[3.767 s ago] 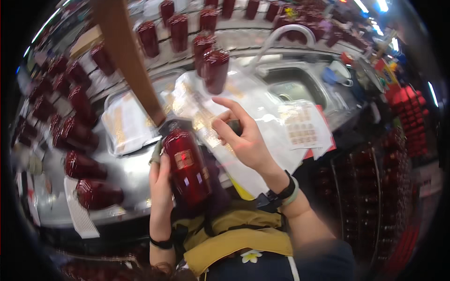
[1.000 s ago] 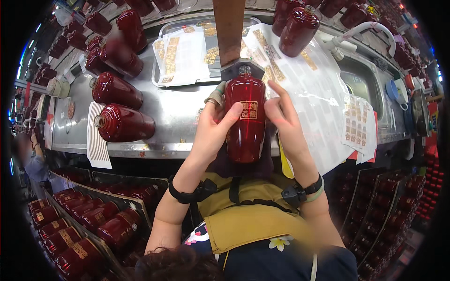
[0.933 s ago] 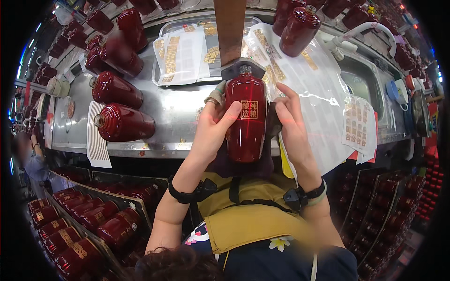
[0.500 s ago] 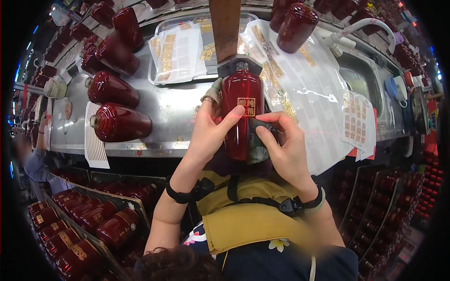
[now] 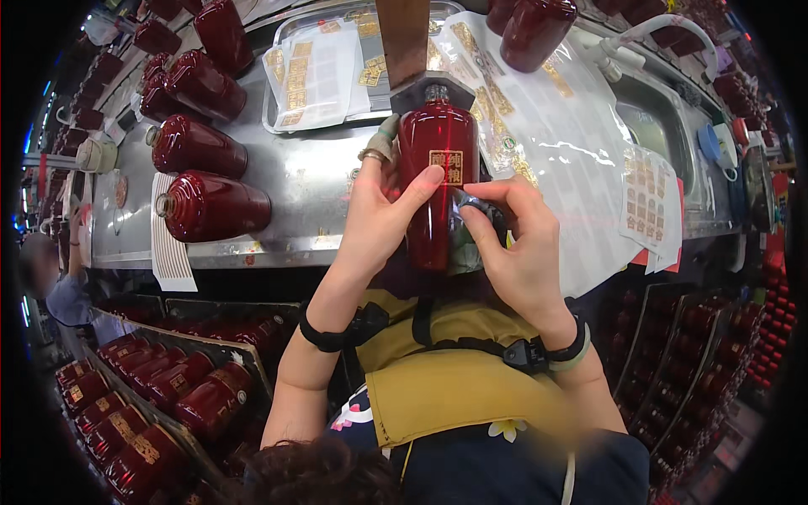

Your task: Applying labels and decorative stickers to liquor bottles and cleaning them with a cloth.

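Note:
A dark red glass bottle lies with its neck away from me, against an angled support at the foot of a brown post. Wrapped round its left side, my left hand has its thumb on the front, over the lower left of a square gold label. A pale finger cover is on one of its fingers. My right hand is curled at the bottle's right side, thumb and forefinger together near the label's lower right corner. Something dark and shiny shows between its fingers; I cannot make out what.
Several red bottles lie at the left of the metal table. Label sheets rest on a tray behind the bottle. White sheeting covers the right side, near a sink. Bottle crates stand below. A person is far left.
My view has shifted slightly, so table things sit a little differently. Both hands keep their places on the bottle, the right fingertips still close to the label's lower right corner.

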The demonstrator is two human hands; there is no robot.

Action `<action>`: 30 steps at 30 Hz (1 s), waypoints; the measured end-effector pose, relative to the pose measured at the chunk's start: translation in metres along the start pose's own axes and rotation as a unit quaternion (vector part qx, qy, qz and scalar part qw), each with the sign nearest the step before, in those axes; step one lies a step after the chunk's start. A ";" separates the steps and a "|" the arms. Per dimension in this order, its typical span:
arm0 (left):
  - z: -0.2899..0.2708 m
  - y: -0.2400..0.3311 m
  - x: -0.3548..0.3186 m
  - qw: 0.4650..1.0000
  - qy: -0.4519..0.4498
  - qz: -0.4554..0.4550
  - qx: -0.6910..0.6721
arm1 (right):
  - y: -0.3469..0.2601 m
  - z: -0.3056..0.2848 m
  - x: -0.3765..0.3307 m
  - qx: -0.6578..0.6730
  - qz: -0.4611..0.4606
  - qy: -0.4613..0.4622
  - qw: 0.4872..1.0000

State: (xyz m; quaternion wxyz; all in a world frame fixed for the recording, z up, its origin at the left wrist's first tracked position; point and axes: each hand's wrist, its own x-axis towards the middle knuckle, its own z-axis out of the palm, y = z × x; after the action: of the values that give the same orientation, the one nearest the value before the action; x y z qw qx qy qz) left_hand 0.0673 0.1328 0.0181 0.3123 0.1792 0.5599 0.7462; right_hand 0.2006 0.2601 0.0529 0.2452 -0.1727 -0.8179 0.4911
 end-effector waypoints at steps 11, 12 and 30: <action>-0.002 0.003 0.003 0.999 -0.002 -0.014 -0.034 | 0.003 -0.013 0.015 0.229 0.180 -0.033 0.956; -0.002 0.004 0.003 0.999 0.000 -0.018 -0.044 | 0.006 -0.015 0.021 0.249 0.149 -0.012 0.957; 0.003 0.002 0.002 1.000 0.010 -0.010 -0.017 | 0.040 0.015 0.035 0.237 0.190 -0.027 0.952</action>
State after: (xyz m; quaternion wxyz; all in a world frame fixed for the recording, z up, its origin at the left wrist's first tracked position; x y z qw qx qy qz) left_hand 0.0673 0.1360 0.0204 0.3173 0.1610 0.5520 0.7541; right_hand 0.1645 0.2862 0.0191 0.1595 -0.2482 -0.6363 0.7128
